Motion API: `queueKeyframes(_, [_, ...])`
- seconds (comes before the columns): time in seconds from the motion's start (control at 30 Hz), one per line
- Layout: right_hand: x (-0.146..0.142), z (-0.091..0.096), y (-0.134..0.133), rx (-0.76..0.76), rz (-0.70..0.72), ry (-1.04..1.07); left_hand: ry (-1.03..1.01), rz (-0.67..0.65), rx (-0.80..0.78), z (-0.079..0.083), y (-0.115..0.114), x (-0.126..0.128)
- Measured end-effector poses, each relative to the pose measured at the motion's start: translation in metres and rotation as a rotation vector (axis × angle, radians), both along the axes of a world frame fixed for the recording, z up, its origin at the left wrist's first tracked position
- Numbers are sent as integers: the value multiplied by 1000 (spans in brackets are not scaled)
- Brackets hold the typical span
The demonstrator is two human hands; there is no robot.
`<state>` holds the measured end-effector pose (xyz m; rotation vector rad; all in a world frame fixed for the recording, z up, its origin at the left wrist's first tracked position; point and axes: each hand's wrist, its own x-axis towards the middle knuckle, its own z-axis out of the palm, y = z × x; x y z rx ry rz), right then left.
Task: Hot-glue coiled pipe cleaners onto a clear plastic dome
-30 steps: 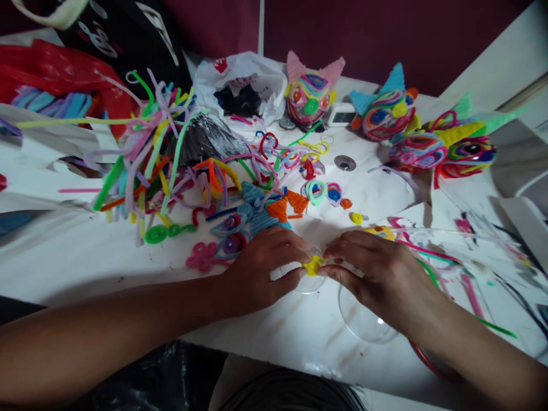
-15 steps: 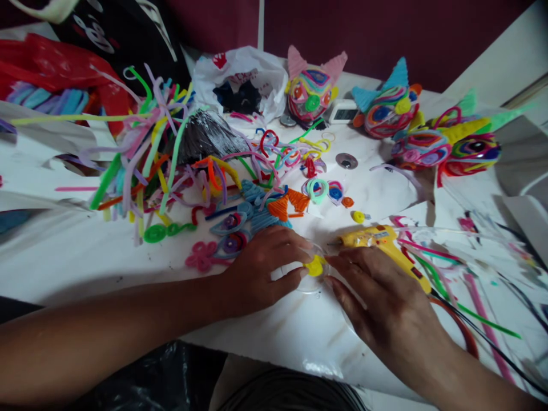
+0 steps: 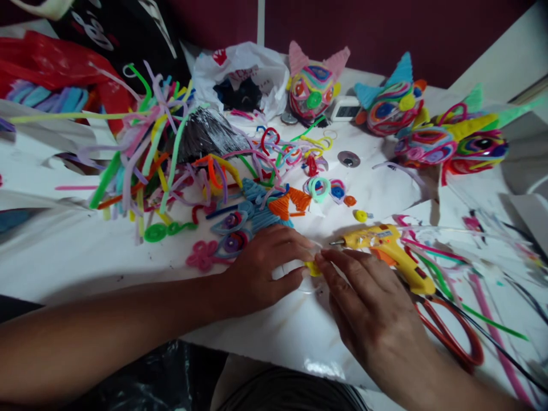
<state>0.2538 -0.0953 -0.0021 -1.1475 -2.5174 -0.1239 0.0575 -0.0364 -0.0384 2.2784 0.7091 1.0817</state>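
Note:
A clear round plastic piece (image 3: 309, 288) lies low over the white table, mostly covered by my hands. On it sits a small yellow pipe-cleaner piece (image 3: 314, 268). My left hand (image 3: 272, 265) curves around the left side, thumb and fingers closed on the clear plastic. From the right, my right hand (image 3: 368, 291) presses its bunched fingertips against the yellow piece's edge; its thumb is largely hidden. Just beyond the right fingers rests a yellow glue gun (image 3: 387, 237), nozzle pointing left. Orange-handled scissors (image 3: 454, 337) lie beside my right wrist.
Blue and orange pipe-cleaner shapes (image 3: 265, 208) and a pink flower (image 3: 202, 255) lie left of my hands. A heap of loose pipe cleaners (image 3: 141, 154) spreads farther left. Several decorated round figures (image 3: 311, 94) stand along the back, near a white plastic bag (image 3: 244, 63).
My right hand has shifted slightly left, its fingers now drawn together over the yellow piece. More of the scissors' handles shows. My left hand stays nearly still.

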Motion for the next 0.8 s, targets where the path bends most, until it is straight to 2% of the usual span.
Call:
queueKeyframes(0.17, [-3, -2, -4, 73, -2, -88, -14, 0, -35, 1, 0, 1])
queueKeyframes(0.33, [-6, -1, -5, 79, -16, -134, -33, -3, -67, -1, 1, 1])
queueKeyframes(0.8, [-9, -6, -8, 90, -46, -116, -50, 40, -151, -3, -2, -1])
